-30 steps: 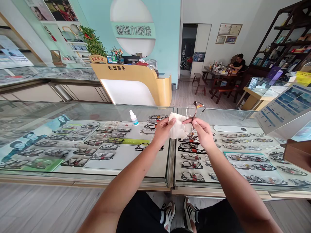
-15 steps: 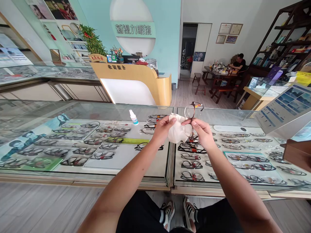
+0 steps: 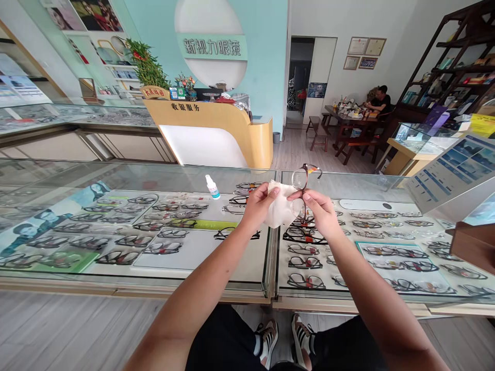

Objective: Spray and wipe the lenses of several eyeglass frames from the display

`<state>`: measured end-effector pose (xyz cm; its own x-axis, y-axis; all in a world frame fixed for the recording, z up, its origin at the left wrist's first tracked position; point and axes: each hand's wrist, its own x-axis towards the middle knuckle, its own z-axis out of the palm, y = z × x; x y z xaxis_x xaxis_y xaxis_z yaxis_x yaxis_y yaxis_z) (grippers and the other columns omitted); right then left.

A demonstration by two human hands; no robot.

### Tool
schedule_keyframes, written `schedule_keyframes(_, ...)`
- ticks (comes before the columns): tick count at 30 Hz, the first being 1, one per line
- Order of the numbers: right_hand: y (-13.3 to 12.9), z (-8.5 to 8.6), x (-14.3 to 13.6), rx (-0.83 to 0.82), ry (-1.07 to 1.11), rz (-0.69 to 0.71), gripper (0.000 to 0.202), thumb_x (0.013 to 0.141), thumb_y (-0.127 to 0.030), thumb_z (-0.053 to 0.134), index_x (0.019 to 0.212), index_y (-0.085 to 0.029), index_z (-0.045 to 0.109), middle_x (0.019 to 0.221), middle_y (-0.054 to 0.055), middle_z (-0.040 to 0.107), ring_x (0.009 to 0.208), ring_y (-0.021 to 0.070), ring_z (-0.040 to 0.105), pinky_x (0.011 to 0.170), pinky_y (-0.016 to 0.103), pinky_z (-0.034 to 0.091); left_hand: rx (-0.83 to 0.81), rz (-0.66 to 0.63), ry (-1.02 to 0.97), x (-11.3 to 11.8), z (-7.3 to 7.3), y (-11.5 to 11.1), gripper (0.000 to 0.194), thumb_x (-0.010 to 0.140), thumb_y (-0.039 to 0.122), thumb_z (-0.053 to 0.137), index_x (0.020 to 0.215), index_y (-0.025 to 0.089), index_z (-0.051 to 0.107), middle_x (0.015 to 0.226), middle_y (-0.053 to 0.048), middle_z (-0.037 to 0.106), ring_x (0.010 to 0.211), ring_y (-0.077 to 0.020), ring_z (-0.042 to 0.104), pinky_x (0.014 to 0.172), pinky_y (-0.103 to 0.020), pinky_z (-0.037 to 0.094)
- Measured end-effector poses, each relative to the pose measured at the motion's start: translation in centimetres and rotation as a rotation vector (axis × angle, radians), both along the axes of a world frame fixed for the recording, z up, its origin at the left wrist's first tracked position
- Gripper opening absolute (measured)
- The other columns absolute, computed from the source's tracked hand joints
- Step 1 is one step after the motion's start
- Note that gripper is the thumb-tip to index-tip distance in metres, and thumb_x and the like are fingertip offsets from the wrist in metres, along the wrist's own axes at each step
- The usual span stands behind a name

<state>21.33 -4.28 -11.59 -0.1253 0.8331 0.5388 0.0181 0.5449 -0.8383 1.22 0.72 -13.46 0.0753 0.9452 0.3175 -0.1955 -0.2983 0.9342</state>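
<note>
A thin white cloth [image 3: 279,210] hangs from my left hand [image 3: 260,202], its thumb and fingers pinched on the upper corner. Beside it, my right hand [image 3: 319,207] grips a pair of eyeglasses [image 3: 304,181] by the middle of the brown frame. The glasses are turned on end, with one round lens up and a dark temple arm pointing right. Their lower lens sits next to the cloth and is partly covered by it. Whether the cloth presses on that lens is hard to see. A small white spray bottle [image 3: 212,187] with a blue label stands left of my hands on the glass.
Under my hands is a glass display counter [image 3: 201,281] with rows of eyeglasses inside. A brown box [image 3: 474,247] and a tilted display board [image 3: 454,170] stand at the right. Farther back are a reception desk [image 3: 209,116] and a person [image 3: 381,100] seated at a table.
The eyeglasses and my right hand have shifted slightly left. The cloth's folds have changed shape a little, while my left hand stays nearly in place.
</note>
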Motion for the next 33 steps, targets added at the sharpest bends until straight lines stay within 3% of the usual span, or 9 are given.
schedule_keyframes(6, 0.2, -0.3, -0.1, 0.004, 0.030, -0.011, 0.051, 0.105, -0.074, 0.068, 0.097, -0.028, 0.090, 0.103, 0.006, 0.086, 0.103, 0.0303, 0.074, 0.099, 0.042, 0.055, 0.108, 0.111, 0.097, -0.1, 0.0, -0.1, 0.071, 0.082, 0.082, 0.088, 0.073, 0.022, 0.052, 0.070, 0.003, 0.048, 0.067, -0.0128, 0.041, 0.062, -0.027, 0.032)
schedule_keyframes(10, 0.3, -0.5, -0.2, 0.008, 0.007, -0.004, 0.053, 0.106, -0.073, 0.067, 0.098, -0.027, 0.090, 0.103, 0.006, 0.086, 0.102, 0.0285, 0.075, 0.098, 0.041, 0.055, 0.170, 0.110, 0.115, -0.2, 0.0, -0.3, 0.073, 0.084, 0.081, 0.086, 0.073, 0.024, 0.043, 0.066, 0.006, 0.040, 0.063, -0.0117, 0.034, 0.058, -0.027, 0.028)
schedule_keyframes(13, 0.3, -0.5, -0.3, 0.015, 0.000, 0.007, 0.053, 0.107, -0.073, 0.067, 0.099, -0.027, 0.090, 0.102, 0.005, 0.086, 0.101, 0.0281, 0.075, 0.099, 0.041, 0.055, 0.191, 0.102, 0.100, -0.2, 0.2, -0.4, 0.068, 0.087, 0.079, 0.086, 0.079, 0.024, 0.046, 0.066, 0.007, 0.044, 0.061, -0.0118, 0.036, 0.058, -0.027, 0.029)
schedule_keyframes(23, -0.9, -0.7, -1.5, 0.031, -0.059, 0.025, 0.054, 0.110, -0.071, 0.062, 0.101, -0.026, 0.090, 0.102, 0.007, 0.085, 0.095, 0.0276, 0.072, 0.095, 0.042, 0.054, 0.273, 0.312, 0.151, -0.5, 1.1, -1.1, 0.054, 0.095, 0.061, 0.085, 0.078, 0.024, 0.050, 0.069, 0.006, 0.045, 0.065, -0.0131, 0.039, 0.063, -0.029, 0.033)
schedule_keyframes(29, -0.8, -1.5, -2.4, -0.026, -0.038, 0.077, 0.053, 0.110, -0.071, 0.063, 0.102, -0.026, 0.090, 0.105, 0.006, 0.086, 0.102, 0.0277, 0.074, 0.101, 0.042, 0.054, 0.265, 0.304, 0.143, -0.7, 1.4, -1.1, 0.048, 0.097, 0.058, 0.082, 0.080, 0.024, 0.053, 0.070, 0.005, 0.047, 0.066, -0.0135, 0.041, 0.065, -0.029, 0.035)
schedule_keyframes(33, -0.4, -1.9, -2.4, -0.068, -0.016, 0.069, 0.053, 0.108, -0.074, 0.065, 0.101, -0.027, 0.090, 0.105, 0.006, 0.085, 0.102, 0.0279, 0.074, 0.101, 0.042, 0.054, 0.247, 0.252, 0.121, -0.7, 1.6, -1.1, 0.056, 0.095, 0.063, 0.083, 0.077, 0.024, 0.048, 0.069, 0.006, 0.043, 0.064, -0.0127, 0.039, 0.063, -0.028, 0.033)
